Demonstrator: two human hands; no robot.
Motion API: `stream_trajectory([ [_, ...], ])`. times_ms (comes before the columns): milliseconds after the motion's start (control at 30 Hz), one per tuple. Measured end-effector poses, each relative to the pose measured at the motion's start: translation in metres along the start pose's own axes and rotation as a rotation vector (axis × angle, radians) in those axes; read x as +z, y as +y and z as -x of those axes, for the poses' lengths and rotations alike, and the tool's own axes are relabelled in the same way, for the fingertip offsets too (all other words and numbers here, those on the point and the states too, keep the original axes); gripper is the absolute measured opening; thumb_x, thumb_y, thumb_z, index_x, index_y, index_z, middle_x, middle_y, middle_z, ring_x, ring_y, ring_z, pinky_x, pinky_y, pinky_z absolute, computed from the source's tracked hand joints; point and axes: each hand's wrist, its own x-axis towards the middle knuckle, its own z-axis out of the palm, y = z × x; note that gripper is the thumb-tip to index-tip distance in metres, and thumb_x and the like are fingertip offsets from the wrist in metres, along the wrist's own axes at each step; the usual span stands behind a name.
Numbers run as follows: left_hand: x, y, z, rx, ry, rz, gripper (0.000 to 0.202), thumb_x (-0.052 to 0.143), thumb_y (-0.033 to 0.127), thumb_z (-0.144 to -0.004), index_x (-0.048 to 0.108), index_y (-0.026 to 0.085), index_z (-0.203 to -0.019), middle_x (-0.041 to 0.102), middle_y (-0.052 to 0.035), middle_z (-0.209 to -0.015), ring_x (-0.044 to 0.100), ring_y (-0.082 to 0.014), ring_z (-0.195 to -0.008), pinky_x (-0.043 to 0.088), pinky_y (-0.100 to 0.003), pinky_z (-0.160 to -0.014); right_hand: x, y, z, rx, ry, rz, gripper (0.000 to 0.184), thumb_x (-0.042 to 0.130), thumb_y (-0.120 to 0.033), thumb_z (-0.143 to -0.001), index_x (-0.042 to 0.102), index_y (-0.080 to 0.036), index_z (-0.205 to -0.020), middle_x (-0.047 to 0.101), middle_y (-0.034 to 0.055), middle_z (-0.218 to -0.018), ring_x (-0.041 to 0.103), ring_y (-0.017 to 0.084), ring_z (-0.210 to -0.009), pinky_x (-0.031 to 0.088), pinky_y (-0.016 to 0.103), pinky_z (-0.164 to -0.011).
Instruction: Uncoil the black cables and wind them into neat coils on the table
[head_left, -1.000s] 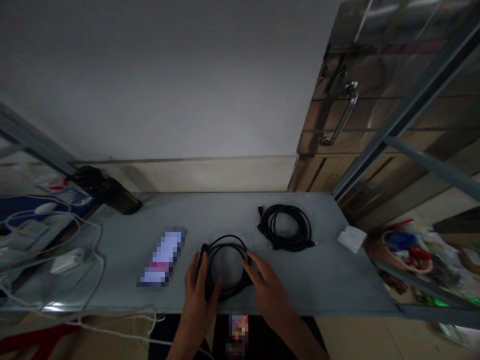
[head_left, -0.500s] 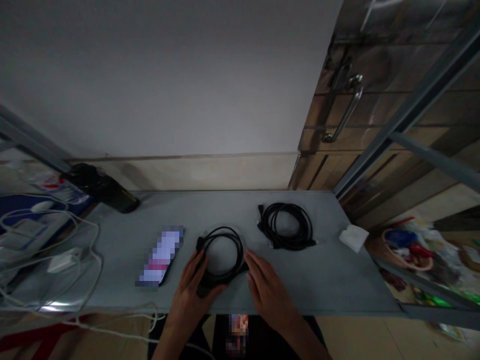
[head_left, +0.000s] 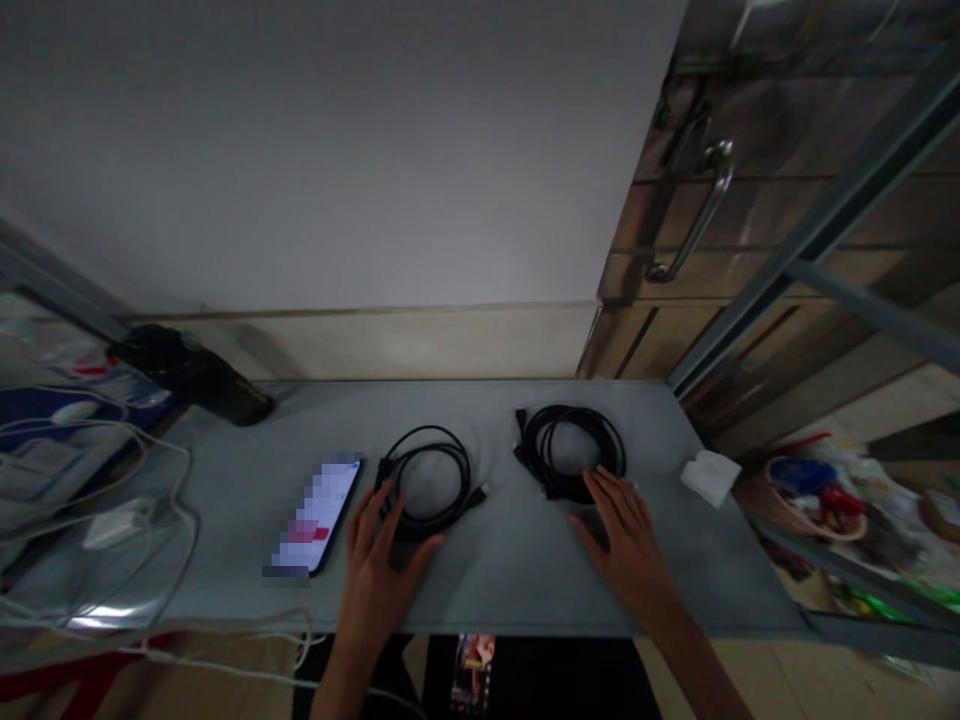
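Note:
Two coiled black cables lie on a grey table (head_left: 517, 570). My left hand (head_left: 379, 560) rests flat, fingers spread, on the near-left edge of the left coil (head_left: 427, 487). The fingers of my right hand (head_left: 626, 535) are stretched out, and their tips touch the near edge of the right coil (head_left: 572, 450). Neither hand grips anything.
A phone (head_left: 315, 515) with a lit screen lies left of the left coil. A small white block (head_left: 709, 475) sits near the table's right edge. A black object (head_left: 191, 375) lies at the back left; white cables (head_left: 97, 500) trail off the left side. A metal door handle (head_left: 694, 215) is at the upper right.
My right hand left the left coil and moved right to the other coil. The left coil slid a little left and back with my left hand.

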Motion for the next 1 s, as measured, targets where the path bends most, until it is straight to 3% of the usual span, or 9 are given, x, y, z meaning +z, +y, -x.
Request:
stream_trajectory([
  [167,-0.008,0.005,-0.005,-0.002,0.057,-0.053,0.055,0.080,0.043,-0.105,0.062,0.032,-0.156,0.063,-0.0164,-0.161,0.058,-0.0433,-0.153,0.055,-0.068,-0.121,0.004,0.003,0.003,0.005,-0.044,-0.005,0.054,0.054,-0.033,-0.122,0.045,-0.025,-0.175,0.066,0.0160,-0.155,0.064,0.035,-0.143,0.056,0.058,-0.119],
  [333,-0.010,0.007,-0.008,0.000,0.100,-0.058,0.043,0.078,0.042,-0.106,0.066,0.028,-0.145,0.068,-0.0163,-0.150,0.065,-0.0414,-0.143,0.057,-0.064,-0.117,0.003,0.001,0.001,0.023,-0.063,0.003,0.046,0.052,-0.034,-0.122,0.055,-0.024,-0.167,0.064,0.0186,-0.149,0.065,0.037,-0.138,0.058,0.060,-0.116],
  [533,-0.012,0.009,-0.009,-0.006,0.111,-0.056,0.034,0.078,0.041,-0.107,0.070,0.028,-0.137,0.070,-0.0143,-0.144,0.069,-0.0385,-0.135,0.058,-0.059,-0.113,0.005,0.001,-0.002,0.014,-0.064,-0.042,0.046,0.047,-0.036,-0.123,0.051,-0.023,-0.167,0.062,0.0172,-0.160,0.058,0.036,-0.151,0.053,0.061,-0.123],
  [667,-0.013,0.010,-0.008,-0.017,0.110,-0.047,0.034,0.078,0.041,-0.107,0.070,0.027,-0.137,0.070,-0.0147,-0.143,0.068,-0.0384,-0.135,0.058,-0.059,-0.112,0.006,0.001,-0.001,0.040,-0.048,-0.047,0.041,0.050,-0.035,-0.122,0.058,-0.023,-0.160,0.068,0.0164,-0.147,0.064,0.035,-0.140,0.056,0.059,-0.117],
  [1000,-0.011,0.006,-0.008,0.004,0.119,-0.023,0.031,0.078,0.040,-0.107,0.071,0.024,-0.133,0.072,-0.0154,-0.137,0.071,-0.0379,-0.127,0.060,-0.059,-0.107,-0.001,0.003,0.006,-0.010,-0.055,0.094,0.032,0.051,-0.033,-0.121,0.076,-0.020,-0.138,0.068,0.0157,-0.122,0.066,0.033,-0.110,0.056,0.050,-0.098],
])
